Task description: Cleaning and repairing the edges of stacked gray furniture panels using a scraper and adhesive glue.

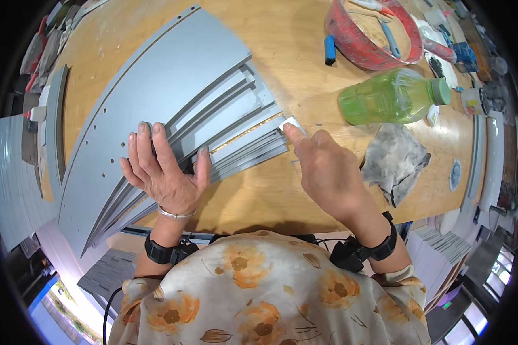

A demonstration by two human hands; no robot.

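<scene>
A wide grey-blue panel [161,75] with a row of round holes lies slanted across the table, with several narrower grey strips [250,146] stacked along its near side. One strip edge shows bare brown board. My left hand [170,181] rests on the panel and strips, fingers and thumb spread, holding nothing. At the right end of the strips, my right hand [331,172] is closed with its index finger on a small white piece [290,122]. That piece touches the corner of the strips; its kind is too small to make out.
Right of my right hand lies a crumpled grey cloth [396,161]. Beyond it is a green bottle [388,99] on its side. A red round tub [351,49] holding tools stands at the back right, beside a blue block [329,50]. A white-capped bottle [37,114] is far left.
</scene>
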